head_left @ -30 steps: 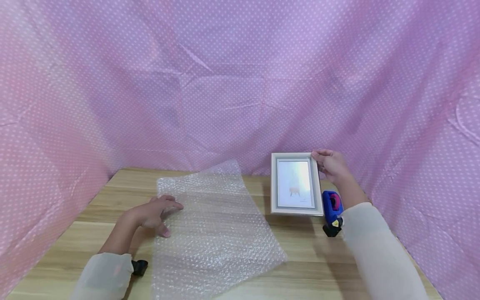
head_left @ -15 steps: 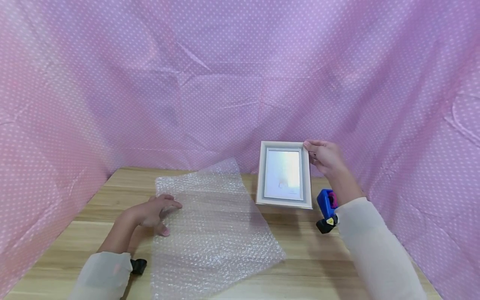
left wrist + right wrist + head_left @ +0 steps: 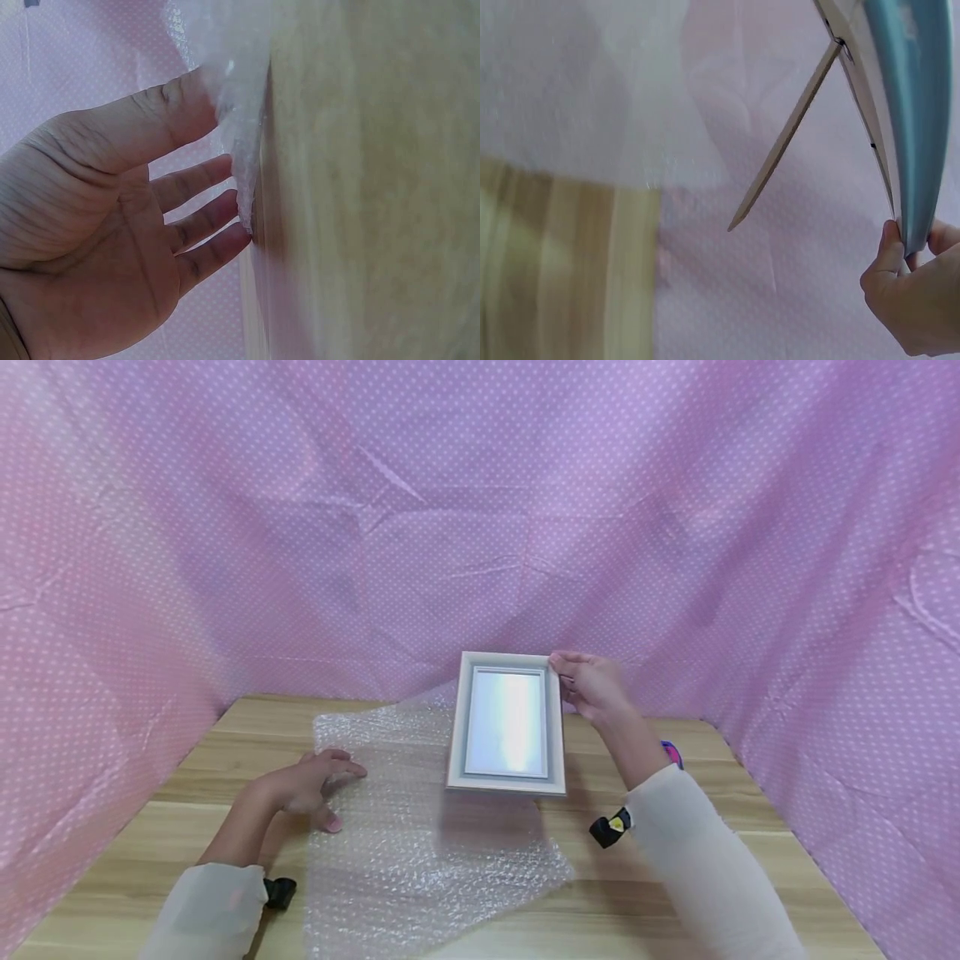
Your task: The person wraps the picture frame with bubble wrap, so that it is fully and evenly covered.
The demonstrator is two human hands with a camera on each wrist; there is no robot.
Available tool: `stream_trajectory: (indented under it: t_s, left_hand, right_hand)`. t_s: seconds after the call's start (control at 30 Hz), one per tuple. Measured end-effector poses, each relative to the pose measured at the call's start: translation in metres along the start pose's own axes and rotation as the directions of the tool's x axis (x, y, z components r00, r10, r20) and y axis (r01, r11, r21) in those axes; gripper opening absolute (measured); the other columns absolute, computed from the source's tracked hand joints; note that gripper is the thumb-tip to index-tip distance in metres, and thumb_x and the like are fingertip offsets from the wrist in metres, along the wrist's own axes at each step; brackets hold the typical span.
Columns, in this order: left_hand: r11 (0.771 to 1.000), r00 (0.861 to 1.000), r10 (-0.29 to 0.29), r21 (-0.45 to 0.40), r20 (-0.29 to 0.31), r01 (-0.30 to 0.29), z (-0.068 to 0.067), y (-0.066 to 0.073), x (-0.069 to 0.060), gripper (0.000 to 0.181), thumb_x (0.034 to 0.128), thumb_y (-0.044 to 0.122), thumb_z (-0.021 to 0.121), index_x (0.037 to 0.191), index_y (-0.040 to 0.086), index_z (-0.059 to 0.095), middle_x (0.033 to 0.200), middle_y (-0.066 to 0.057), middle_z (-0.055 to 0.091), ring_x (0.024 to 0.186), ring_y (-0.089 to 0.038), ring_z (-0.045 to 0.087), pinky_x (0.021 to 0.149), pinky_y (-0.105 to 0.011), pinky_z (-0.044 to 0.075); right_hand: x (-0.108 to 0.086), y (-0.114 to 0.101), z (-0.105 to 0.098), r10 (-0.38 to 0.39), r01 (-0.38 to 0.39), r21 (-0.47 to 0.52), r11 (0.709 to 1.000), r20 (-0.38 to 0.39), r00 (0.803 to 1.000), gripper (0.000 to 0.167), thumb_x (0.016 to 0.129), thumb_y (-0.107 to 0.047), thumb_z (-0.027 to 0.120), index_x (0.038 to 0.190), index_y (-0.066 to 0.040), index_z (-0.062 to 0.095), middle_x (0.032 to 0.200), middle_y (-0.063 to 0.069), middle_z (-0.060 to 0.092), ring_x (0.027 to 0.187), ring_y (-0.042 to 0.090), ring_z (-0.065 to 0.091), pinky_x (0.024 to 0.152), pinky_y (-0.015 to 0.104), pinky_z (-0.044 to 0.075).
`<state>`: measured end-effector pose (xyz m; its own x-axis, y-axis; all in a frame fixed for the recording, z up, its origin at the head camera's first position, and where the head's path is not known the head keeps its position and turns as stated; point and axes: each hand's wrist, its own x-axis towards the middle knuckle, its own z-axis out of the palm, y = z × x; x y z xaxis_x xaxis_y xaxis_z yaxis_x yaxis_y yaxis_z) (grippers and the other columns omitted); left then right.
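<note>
A pale picture frame (image 3: 507, 727) tilts up over the right part of a bubble wrap sheet (image 3: 375, 852); glare covers its glass. My right hand (image 3: 596, 687) pinches the frame at its upper right corner. In the right wrist view, thumb and fingers of this hand (image 3: 922, 289) grip the frame's edge, and a thin stand leg (image 3: 786, 141) juts out from its back. My left hand (image 3: 303, 789) rests with spread fingers on the sheet's left edge. The left wrist view has its fingertips touching the raised edge of the bubble wrap (image 3: 244, 112).
A blue tape dispenser (image 3: 672, 753) with a pink roll lies at the right, mostly hidden behind the right forearm. Pink dotted cloth (image 3: 480, 527) hangs around the wooden table (image 3: 645, 893) at the back and sides.
My right hand has carried the picture frame leftward from beside the tape dispenser to over the bubble wrap. The left hand stays in place. The forearm now covers most of the dispenser.
</note>
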<state>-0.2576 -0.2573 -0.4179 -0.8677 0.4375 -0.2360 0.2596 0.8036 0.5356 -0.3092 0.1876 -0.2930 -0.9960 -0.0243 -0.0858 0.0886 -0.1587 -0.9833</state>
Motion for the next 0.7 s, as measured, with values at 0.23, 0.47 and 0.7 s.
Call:
stream_trajectory:
  t_s: [0.23,0.47,0.7]
  left_hand:
    - [1.000,1.000,-0.001,0.013,-0.015,0.002,0.001,0.000,0.001,0.083,0.0647,0.021,0.096,0.141,0.022,0.061,0.162,-0.021,0.026,0.145,-0.051,0.019,0.102,-0.071,0.038]
    - [1.000,1.000,0.009,0.022,-0.022,-0.008,0.000,0.000,0.002,0.084,0.0638,0.020,0.096,0.140,0.021,0.062,0.161,-0.022,0.027,0.144,-0.051,0.021,0.101,-0.072,0.039]
    - [0.999,0.999,0.025,0.036,-0.022,-0.024,-0.001,0.000,0.002,0.085,0.0635,0.023,0.096,0.141,0.020,0.061,0.160,-0.023,0.028,0.144,-0.053,0.021,0.102,-0.072,0.038]
  right_hand:
    - [-0.001,0.024,0.034,0.037,-0.036,0.047,0.998,-0.025,0.999,0.020,0.097,-0.008,0.070,0.115,0.000,0.066,0.095,0.005,0.070,0.080,0.014,0.065,0.072,0.022,0.053]
    - [-0.003,0.051,0.058,0.040,-0.039,0.048,0.998,-0.023,0.999,0.019,0.096,-0.006,0.070,0.113,0.004,0.068,0.094,0.008,0.070,0.076,0.014,0.065,0.070,0.023,0.055]
    - [-0.001,0.079,0.074,0.026,-0.025,0.043,0.999,-0.028,0.999,0.019,0.098,-0.004,0.067,0.112,0.007,0.069,0.091,0.008,0.071,0.073,0.013,0.066,0.066,0.022,0.056]
